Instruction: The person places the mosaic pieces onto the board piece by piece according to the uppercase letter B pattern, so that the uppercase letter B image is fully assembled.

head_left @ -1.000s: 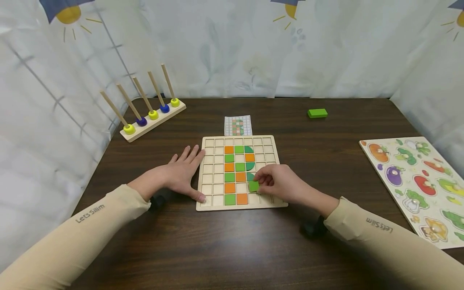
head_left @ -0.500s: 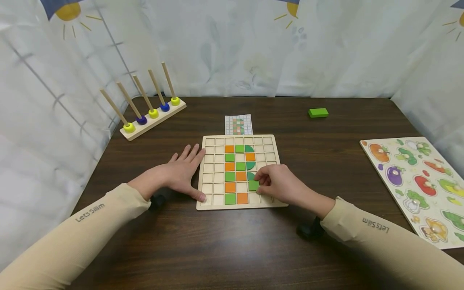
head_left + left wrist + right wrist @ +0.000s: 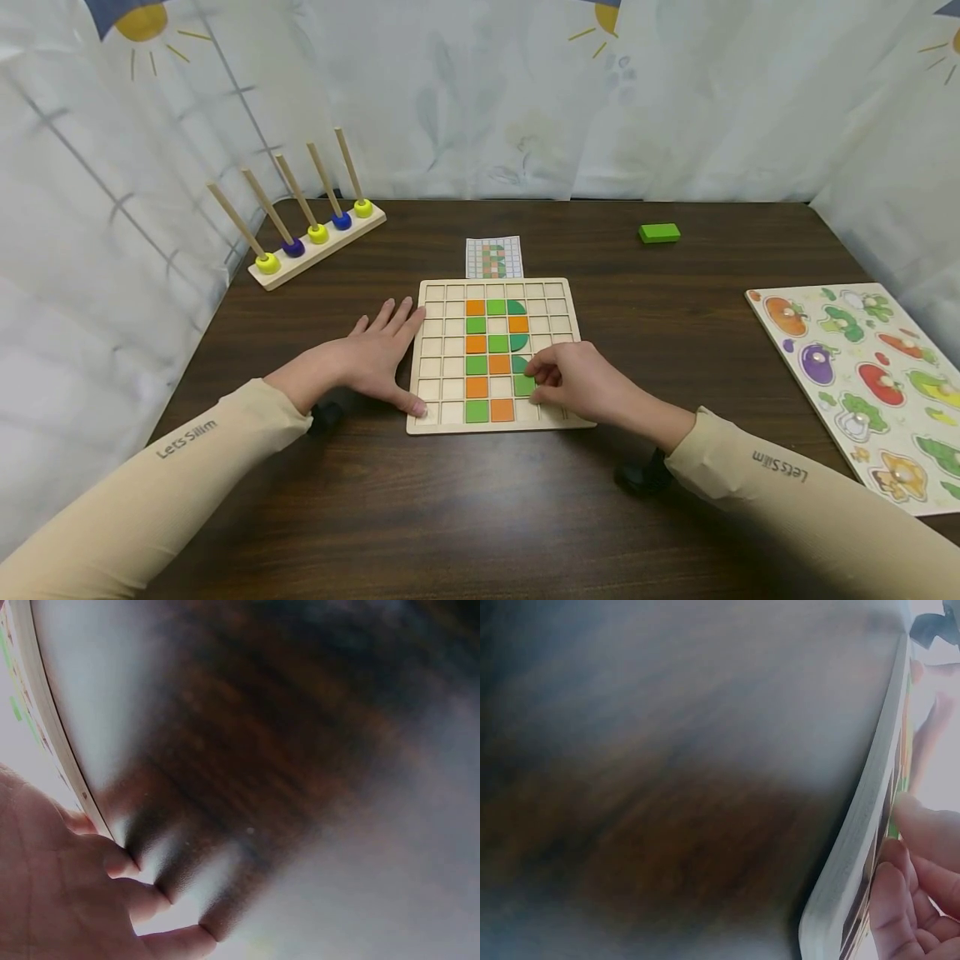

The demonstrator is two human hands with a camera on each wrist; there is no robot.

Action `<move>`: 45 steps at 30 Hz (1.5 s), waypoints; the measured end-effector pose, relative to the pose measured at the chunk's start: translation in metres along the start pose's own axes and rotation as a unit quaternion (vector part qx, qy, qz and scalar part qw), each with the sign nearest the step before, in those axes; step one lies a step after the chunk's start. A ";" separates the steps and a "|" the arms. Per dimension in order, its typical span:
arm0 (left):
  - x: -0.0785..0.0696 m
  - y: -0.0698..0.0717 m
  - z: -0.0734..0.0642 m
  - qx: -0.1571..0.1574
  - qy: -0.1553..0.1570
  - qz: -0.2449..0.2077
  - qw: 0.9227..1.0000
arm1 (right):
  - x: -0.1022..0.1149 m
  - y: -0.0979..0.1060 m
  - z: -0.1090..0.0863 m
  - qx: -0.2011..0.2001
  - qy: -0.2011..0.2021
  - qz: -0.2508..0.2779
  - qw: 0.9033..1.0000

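Note:
A pale wooden grid board (image 3: 438,421) lies on the table with orange, green and dark-green quarter-round tiles in its cells. My right hand (image 3: 581,379) is over the board's right half in the head view, thumb and index finger at the right side of a green square tile (image 3: 523,385). That tile lies level in its cell, below a dark-green quarter-round tile (image 3: 519,364). My left hand (image 3: 375,358) is spread flat at the board's left edge, its thumb on the lower left corner. In the left wrist view, its fingertips (image 3: 206,941) rest on the table.
A small printed pattern card (image 3: 493,257) lies behind the board. At the back left stands a peg rack (image 3: 318,254) with yellow and blue rings. A green block (image 3: 659,233) lies at the back right, and a vegetable puzzle board (image 3: 847,400) at the right.
The green square tile, slightly raised before in my right fingers, has gone down level into its cell. My left hand stays in place.

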State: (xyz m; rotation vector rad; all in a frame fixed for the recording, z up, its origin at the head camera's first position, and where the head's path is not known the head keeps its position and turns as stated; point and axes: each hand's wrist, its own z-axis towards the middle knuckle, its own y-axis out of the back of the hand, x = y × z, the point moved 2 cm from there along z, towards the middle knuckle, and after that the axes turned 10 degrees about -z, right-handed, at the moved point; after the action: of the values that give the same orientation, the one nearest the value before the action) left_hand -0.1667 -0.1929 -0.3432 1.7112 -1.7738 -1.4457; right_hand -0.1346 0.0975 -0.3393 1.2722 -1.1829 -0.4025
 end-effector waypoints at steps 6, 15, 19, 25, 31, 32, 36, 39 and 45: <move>0.000 0.000 -0.001 0.001 0.002 0.000 1.000 | -0.001 -0.003 0.001 -0.019 0.008 -0.005 1.000; -0.001 0.001 -0.001 0.000 0.002 -0.003 1.000 | 0.002 -0.002 0.002 -0.022 0.005 -0.022 1.000; -0.001 0.000 -0.001 -0.001 0.001 -0.002 1.000 | 0.002 -0.001 0.002 -0.024 0.016 -0.033 0.999; 0.000 0.000 -0.001 -0.001 0.002 -0.004 1.000 | -0.003 0.004 -0.002 -0.035 0.011 -0.025 0.999; -0.001 0.000 -0.001 0.003 0.004 -0.004 1.000 | -0.026 0.017 -0.014 -0.062 -0.007 -0.021 0.998; -0.001 0.000 -0.001 0.003 0.003 -0.003 1.000 | -0.031 0.020 -0.017 -0.066 -0.010 -0.021 0.998; -0.001 0.001 -0.001 0.003 0.002 -0.002 1.000 | -0.058 0.032 -0.029 -0.071 -0.030 -0.025 0.997; -0.002 0.001 0.000 0.002 0.003 -0.002 1.000 | -0.076 0.037 -0.037 -0.054 -0.047 -0.023 0.997; -0.001 0.001 0.000 0.003 0.002 -0.002 1.000 | -0.098 0.039 -0.047 0.014 -0.045 0.008 0.999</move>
State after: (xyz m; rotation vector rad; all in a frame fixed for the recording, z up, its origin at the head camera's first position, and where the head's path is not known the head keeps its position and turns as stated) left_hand -0.1668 -0.1920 -0.3417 1.7213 -1.7760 -1.4379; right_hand -0.1486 0.2118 -0.3423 1.2776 -1.2784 -0.4366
